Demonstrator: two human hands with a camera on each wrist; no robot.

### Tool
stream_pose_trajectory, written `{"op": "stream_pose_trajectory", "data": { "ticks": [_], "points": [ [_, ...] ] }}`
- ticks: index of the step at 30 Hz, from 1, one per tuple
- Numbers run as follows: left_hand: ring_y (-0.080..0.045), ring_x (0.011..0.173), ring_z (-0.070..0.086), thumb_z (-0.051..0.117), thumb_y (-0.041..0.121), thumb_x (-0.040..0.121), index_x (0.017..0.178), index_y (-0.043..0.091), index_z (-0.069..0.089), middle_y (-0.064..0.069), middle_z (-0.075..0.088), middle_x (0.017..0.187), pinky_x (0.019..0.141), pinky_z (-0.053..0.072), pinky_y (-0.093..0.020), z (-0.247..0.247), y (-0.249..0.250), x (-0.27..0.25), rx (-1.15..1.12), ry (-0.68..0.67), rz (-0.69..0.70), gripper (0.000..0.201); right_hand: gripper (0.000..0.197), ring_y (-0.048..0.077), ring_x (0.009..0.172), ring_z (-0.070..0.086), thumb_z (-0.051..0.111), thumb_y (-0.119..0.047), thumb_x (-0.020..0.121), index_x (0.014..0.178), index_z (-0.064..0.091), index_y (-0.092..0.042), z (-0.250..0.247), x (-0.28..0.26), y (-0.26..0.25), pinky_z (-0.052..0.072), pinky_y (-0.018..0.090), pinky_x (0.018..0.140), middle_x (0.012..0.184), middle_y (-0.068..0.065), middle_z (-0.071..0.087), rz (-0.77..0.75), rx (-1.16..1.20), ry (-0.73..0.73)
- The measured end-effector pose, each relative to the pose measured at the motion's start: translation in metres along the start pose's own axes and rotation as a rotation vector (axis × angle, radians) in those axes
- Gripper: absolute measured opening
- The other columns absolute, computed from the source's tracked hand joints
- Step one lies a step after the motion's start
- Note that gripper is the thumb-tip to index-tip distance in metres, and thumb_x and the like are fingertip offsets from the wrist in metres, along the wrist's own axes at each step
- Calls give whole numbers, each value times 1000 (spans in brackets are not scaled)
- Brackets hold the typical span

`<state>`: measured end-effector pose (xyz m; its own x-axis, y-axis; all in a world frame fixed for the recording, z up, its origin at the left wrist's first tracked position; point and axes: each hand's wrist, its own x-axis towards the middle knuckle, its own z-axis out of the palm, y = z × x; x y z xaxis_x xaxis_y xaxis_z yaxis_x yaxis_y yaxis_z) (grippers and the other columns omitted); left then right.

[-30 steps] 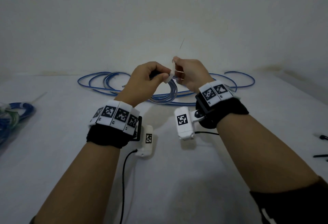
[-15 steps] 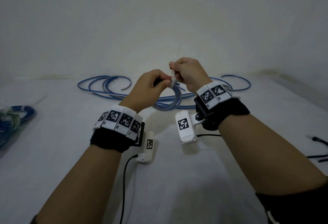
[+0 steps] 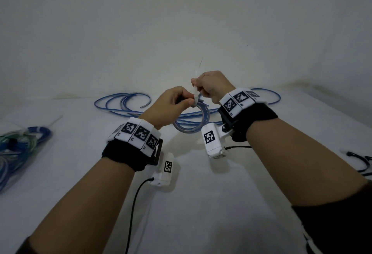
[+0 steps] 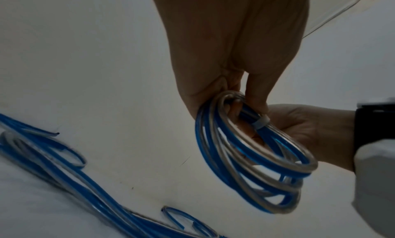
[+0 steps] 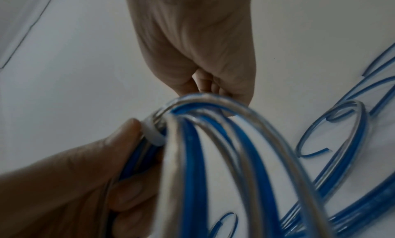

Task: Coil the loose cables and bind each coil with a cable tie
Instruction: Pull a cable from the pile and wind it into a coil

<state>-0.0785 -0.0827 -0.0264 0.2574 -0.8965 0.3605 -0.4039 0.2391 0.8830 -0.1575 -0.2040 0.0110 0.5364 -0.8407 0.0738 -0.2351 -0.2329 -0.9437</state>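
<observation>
A small coil of blue and clear cable hangs between my hands above the table. My left hand grips the coil at its top, thumb beside the white cable tie that wraps the strands. The tie's band sits snug round the coil. My right hand, fisted just above, pinches the tie's tail, whose thin end sticks up. In the right wrist view the band lies against my left thumb.
Loose blue cables sprawl on the white table behind my hands and reach to the right. Bound coils lie at the left edge. Black ties lie at the right edge. A wall stands close behind.
My right hand has shifted left, closer over the left hand, still pinching the tie's tail. The coil stays in my left hand.
</observation>
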Motion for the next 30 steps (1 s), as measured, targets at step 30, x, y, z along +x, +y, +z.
{"op": "stream_pose_trajectory", "data": {
  "ticks": [30],
  "points": [
    [-4,78,61,32,5,98,79,19,59,1,60,85,78,50,-16,-130,25,-81,-13,437,-222,36,15,31,74,67,70,-3,78,72,56,-5,164,-65,-56,59,36,63,84,23,64,-150,226,-275]
  ]
}}
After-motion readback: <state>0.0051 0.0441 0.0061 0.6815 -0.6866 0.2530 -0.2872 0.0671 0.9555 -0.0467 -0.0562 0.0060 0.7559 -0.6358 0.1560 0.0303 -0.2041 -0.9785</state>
